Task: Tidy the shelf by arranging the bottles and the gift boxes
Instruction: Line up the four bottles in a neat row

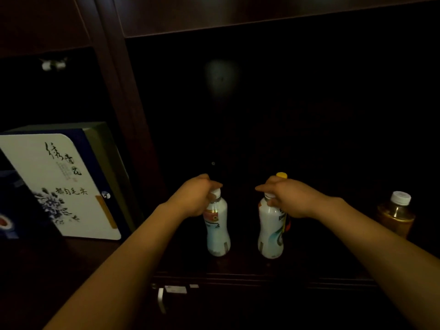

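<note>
Two white bottles stand upright on the dark shelf (238,270). My left hand (197,198) grips the left white bottle (217,232) around its neck, below the white cap. My right hand (288,198) holds the right white bottle (270,234) at its neck. Behind that hand a yellow-capped bottle (281,175) shows only its cap and an orange sliver. An amber bottle (396,214) with a white cap stands further right. In the left compartment a white gift box (62,184) with blue flowers and black writing leans upright.
A dark wooden post (126,110) divides the left compartment from the middle one. A blue box (7,210) sits at the far left, partly behind the white gift box. Below the shelf edge is a metal handle (162,300). The back of the shelf is dark.
</note>
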